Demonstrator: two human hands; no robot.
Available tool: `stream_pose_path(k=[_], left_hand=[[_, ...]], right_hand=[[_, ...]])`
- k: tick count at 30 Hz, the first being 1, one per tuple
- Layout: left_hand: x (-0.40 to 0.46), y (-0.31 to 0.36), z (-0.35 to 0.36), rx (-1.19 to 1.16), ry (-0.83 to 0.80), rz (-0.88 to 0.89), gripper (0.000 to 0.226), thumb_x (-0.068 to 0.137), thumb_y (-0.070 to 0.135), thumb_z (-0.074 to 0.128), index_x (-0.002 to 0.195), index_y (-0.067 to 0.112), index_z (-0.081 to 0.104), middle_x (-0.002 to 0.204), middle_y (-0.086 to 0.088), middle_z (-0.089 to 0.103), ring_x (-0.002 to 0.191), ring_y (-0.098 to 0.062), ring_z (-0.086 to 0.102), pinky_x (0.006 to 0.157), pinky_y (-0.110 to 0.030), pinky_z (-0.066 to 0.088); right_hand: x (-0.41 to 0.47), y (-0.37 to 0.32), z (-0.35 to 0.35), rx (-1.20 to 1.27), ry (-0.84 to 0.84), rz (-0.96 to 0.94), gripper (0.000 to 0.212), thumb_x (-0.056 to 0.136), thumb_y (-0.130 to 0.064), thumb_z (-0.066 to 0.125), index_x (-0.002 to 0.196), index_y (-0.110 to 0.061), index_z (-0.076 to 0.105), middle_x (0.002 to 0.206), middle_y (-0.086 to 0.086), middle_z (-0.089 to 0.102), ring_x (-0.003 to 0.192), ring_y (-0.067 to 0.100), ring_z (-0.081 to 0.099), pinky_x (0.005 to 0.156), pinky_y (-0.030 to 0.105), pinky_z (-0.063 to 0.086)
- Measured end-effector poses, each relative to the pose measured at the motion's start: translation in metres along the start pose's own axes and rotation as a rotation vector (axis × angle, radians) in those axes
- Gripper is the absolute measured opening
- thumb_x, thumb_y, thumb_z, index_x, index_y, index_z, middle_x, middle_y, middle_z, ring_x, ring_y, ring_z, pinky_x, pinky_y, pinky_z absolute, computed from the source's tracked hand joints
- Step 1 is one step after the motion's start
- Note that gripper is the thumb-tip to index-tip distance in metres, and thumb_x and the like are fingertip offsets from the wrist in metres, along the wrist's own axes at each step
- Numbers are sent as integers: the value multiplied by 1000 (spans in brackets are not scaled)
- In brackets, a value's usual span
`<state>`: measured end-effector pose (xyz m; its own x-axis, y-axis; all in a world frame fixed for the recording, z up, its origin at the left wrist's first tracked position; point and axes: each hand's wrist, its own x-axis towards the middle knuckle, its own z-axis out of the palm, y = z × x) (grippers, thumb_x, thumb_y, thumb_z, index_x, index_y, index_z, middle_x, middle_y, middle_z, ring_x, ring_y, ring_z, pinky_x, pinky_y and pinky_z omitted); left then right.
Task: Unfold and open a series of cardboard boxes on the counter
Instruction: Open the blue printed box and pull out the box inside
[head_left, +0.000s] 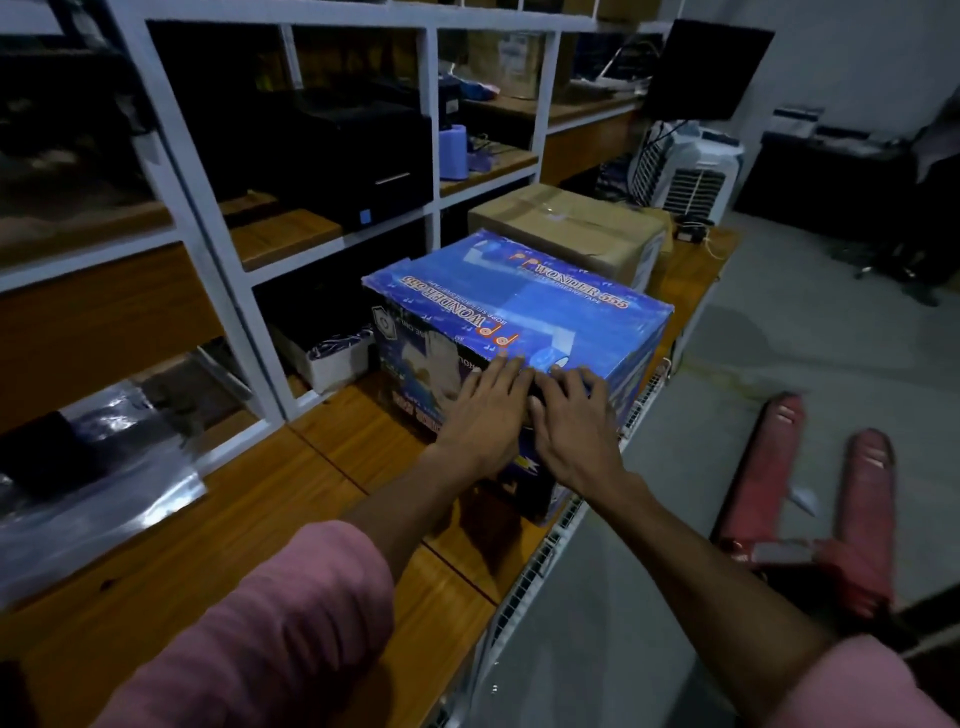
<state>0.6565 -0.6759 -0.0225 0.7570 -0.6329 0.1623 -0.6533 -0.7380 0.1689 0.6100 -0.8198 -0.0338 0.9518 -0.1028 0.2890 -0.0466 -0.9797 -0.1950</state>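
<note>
Together, two hands, the left hand and right hand, lie flat with fingers spread on the near face of one blue box, gripping nothing. It stands at the counter's right edge, a second, brown box just behind.

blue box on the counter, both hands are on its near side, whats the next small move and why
Probably hook the fingertips under the near edge of the top flap and lift. The blue box still looks closed on top, and the left hand and right hand lie flat, side by side, just below that top edge, gripping nothing. The brown box behind is taped shut and untouched.
</note>
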Motion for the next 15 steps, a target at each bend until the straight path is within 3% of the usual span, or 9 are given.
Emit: stream_pose_path(k=[5, 11, 13, 15], left_hand=[[-24, 3, 11, -17, 112, -57, 65, 98, 14, 46, 158, 9, 20, 167, -9, 15, 156, -27, 4, 124, -51, 16], [-80, 13, 24, -65, 247, -219, 57, 87, 22, 50, 141, 2, 47, 149, -19, 47, 143, -39, 38, 109, -56, 40], [-101, 21, 26, -57, 228, -326, 60, 89, 29, 45, 144, 5, 45, 153, -18, 43, 144, -37, 36, 110, -56, 39], [-124, 32, 25, -50, 126, -443, 62, 94, 30, 45, 152, 12, 32, 162, -11, 28, 150, -30, 23, 115, -57, 29]], right_hand=[[-18, -8, 2, 3, 129, -63, 42, 106, -44, 26, 132, -26, 53, 130, -3, 54, 120, 28, 41, 93, 49, 43], [-62, -28, -5, -23, 110, -238, 38, 104, -44, 31, 133, -34, 54, 134, -10, 53, 122, 25, 43, 100, 52, 33], [-80, -34, -6, -14, 67, -326, 37, 103, -44, 32, 130, -34, 56, 136, -10, 53, 126, 25, 44, 101, 52, 32], [-99, -37, -7, 41, 17, -424, 39, 104, -44, 31, 127, -30, 60, 137, -7, 54, 133, 25, 42, 103, 52, 29]])
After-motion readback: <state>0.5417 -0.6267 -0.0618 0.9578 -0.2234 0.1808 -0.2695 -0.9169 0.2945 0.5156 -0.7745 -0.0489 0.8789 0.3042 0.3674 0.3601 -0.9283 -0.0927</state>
